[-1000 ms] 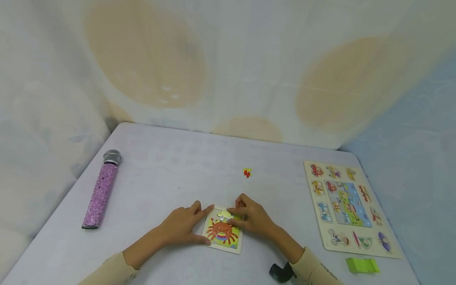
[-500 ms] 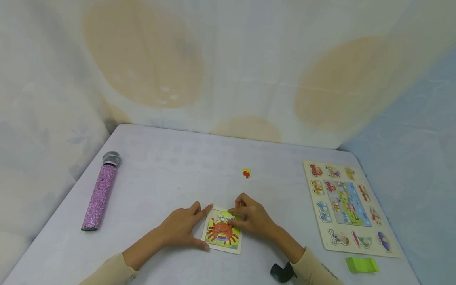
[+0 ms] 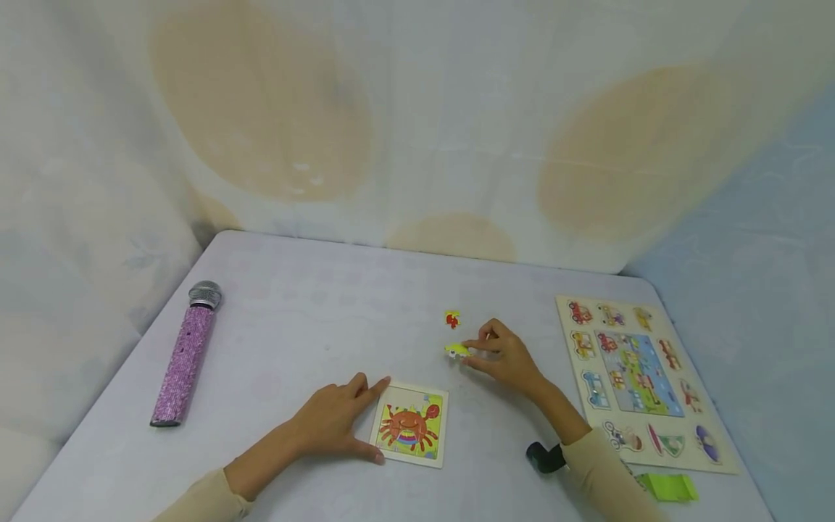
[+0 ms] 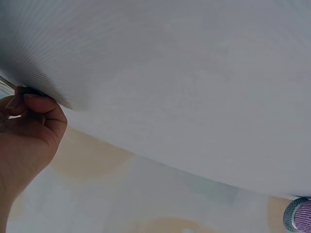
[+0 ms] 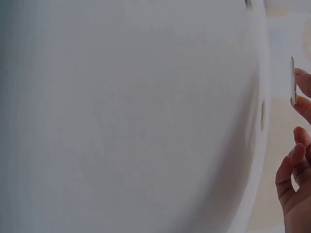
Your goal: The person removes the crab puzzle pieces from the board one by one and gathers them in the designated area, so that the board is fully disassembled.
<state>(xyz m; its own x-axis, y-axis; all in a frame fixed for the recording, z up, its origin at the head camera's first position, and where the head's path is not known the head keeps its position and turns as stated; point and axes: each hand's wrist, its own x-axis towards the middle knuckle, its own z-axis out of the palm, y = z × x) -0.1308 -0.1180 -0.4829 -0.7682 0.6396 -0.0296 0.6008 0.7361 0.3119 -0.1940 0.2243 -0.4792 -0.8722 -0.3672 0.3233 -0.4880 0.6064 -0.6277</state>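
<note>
In the head view my left hand (image 3: 335, 420) lies at the left side of a small square crab puzzle (image 3: 407, 428), its straight thumb and index finger spread against two corners. The puzzle's upper left part shows bare frame. My right hand (image 3: 509, 355) holds a yellow-green puzzle piece (image 3: 458, 351) between thumb and index finger, up and to the right of the frame. The right wrist view catches this puzzle piece (image 5: 293, 82) edge-on in the fingertips. Just beyond it a red and yellow puzzle piece (image 3: 453, 319) lies on the table.
A pink glittery microphone (image 3: 185, 355) lies on the left. At the right is a large vehicle puzzle board (image 3: 600, 446), with a bright green block (image 3: 672, 488) below it. A black curved object (image 3: 544, 458) is partly hidden by the right sleeve.
My right hand has lifted the yellow-green piece from the crab puzzle and carried it up and right, towards the red and yellow piece. The left hand has stayed at the frame.
</note>
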